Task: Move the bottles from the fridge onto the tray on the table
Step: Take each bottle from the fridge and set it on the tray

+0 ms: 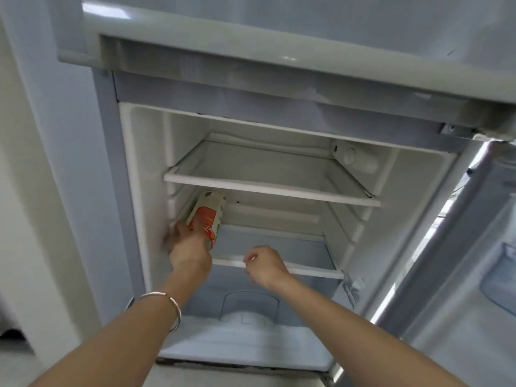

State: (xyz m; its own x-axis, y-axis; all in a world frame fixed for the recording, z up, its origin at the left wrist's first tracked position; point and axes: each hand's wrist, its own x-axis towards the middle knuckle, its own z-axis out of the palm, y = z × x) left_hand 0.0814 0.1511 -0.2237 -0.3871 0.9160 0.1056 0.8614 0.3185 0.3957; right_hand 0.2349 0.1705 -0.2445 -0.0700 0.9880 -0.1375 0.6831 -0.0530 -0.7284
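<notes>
Now left grip (190,247) wraps bottle (208,212), tilted, low-left inside fridge (145,163) above lower shelf (307,269); right grip (265,263) curled, empty, at that shelf's front edge. Door (474,247) open at right.

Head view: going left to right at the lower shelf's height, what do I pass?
Pale wall beside the fridge → left hand gripping the red-and-white labelled bottle → right hand in front of the white-rimmed glass shelf → open grey fridge door.

Thin silver bangle (176,308), left wrist
</notes>
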